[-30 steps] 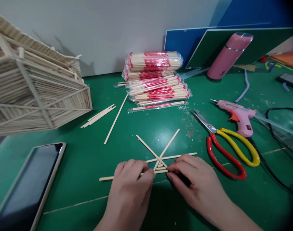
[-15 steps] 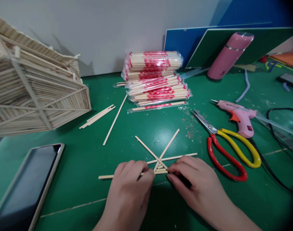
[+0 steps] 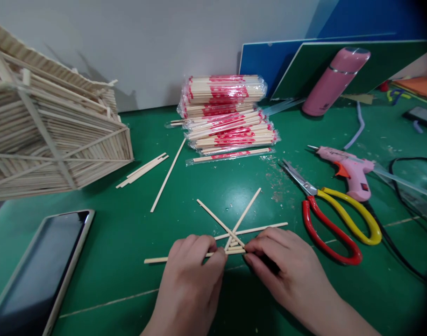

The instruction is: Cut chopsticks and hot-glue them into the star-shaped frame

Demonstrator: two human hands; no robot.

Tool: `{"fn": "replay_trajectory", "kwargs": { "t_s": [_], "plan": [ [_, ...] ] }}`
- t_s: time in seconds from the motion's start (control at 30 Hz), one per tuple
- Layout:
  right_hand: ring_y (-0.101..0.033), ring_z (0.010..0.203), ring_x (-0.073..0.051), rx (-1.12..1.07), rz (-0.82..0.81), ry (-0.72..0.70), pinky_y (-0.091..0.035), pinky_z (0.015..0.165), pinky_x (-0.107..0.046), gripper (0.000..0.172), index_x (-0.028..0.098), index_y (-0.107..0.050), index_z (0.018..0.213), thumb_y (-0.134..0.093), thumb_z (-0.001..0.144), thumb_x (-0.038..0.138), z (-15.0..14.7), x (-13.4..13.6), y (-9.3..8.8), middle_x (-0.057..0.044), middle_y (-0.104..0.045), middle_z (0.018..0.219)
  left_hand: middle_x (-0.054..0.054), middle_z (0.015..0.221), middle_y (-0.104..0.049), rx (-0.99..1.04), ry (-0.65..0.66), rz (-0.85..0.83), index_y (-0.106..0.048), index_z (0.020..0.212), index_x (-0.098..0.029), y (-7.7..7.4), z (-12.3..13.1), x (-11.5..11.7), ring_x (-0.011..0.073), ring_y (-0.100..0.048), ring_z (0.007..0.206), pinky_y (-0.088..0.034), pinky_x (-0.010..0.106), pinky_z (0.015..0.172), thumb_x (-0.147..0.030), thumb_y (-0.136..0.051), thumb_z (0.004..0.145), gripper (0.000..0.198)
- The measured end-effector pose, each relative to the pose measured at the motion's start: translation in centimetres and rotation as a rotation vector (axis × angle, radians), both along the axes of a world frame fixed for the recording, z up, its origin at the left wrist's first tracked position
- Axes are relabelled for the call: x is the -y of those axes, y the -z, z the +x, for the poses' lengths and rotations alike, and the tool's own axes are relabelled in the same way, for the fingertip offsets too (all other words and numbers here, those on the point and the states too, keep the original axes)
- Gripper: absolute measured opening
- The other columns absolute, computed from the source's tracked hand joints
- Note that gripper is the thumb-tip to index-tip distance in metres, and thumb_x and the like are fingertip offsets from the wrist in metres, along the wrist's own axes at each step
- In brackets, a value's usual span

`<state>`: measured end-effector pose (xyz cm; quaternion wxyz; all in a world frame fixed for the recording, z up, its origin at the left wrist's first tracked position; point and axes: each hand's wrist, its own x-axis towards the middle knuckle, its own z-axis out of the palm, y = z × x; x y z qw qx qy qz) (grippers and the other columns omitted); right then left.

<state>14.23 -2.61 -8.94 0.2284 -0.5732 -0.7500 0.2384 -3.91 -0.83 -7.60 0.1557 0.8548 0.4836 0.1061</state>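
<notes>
i have the left hand [image 3: 190,275] curled on the crossed sticks [image 3: 231,234] and the right hand [image 3: 288,266] pinching their ends, well in from the worktop's [image 3: 122,247] back edge. scissors [image 3: 312,189] and a glue gun [image 3: 355,175] crowd the right; wrapped chopsticks [image 3: 231,116] pile by the back edge, a stick model [image 3: 55,135] looms back-left, a phone [image 3: 41,266] leftward.

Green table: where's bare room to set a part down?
Bare: between the phone and left hand; also between the wrapped sticks and crossed sticks, specks aside. Crowded: beyond the right hand, where scissors and glue gun lie close.
</notes>
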Motion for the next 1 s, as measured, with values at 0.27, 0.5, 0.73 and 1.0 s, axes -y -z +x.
{"fn": "replay_trajectory", "kwargs": {
  "t_s": [0.27, 0.5, 0.73, 1.0],
  "plan": [
    [-0.052, 0.067, -0.014, 0.031, 0.024, 0.005, -0.035, 0.059, -0.026, 0.012, 0.023, -0.061, 0.077, -0.049, 0.079, 0.022, -0.08, -0.09, -0.07, 0.0, -0.057, 0.07, 0.003, 0.074, -0.053, 0.048, -0.022, 0.011, -0.054, 0.07, -0.019, 0.18, 0.27, 0.13, 0.0164, -0.046, 0.067, -0.033, 0.031, 0.061, -0.012, -0.041, 0.074, 0.016],
    [-0.051, 0.067, -0.015, 0.018, 0.03, 0.01, -0.035, 0.059, -0.027, 0.011, 0.023, -0.061, 0.077, -0.05, 0.079, 0.022, -0.02, 0.03, -0.08, 0.0, -0.058, 0.07, 0.003, 0.072, -0.052, 0.084, -0.031, -0.003, -0.054, 0.066, -0.018, 0.16, 0.26, 0.15, 0.0161, -0.045, 0.065, -0.033, 0.03, 0.058, -0.01, -0.04, 0.073, 0.017],
    [-0.051, 0.067, -0.015, 0.005, 0.029, 0.014, -0.034, 0.06, -0.027, 0.01, 0.022, -0.06, 0.077, -0.051, 0.079, 0.021, -0.03, -0.06, 0.05, 0.0, -0.058, 0.071, 0.003, 0.071, -0.052, 0.08, -0.022, -0.004, -0.054, 0.066, -0.018, 0.11, 0.28, 0.05, 0.0157, -0.044, 0.064, -0.032, 0.03, 0.057, -0.013, -0.039, 0.076, 0.019],
    [-0.051, 0.067, -0.015, -0.002, 0.036, 0.012, -0.033, 0.06, -0.027, 0.009, 0.022, -0.06, 0.078, -0.051, 0.079, 0.021, -0.03, -0.03, 0.06, 0.0, -0.058, 0.071, 0.004, 0.071, -0.051, 0.07, -0.011, -0.024, -0.055, 0.068, -0.018, 0.07, 0.27, -0.09, 0.0162, -0.043, 0.065, -0.031, 0.03, 0.057, -0.014, -0.038, 0.078, 0.02]
  ]
}}
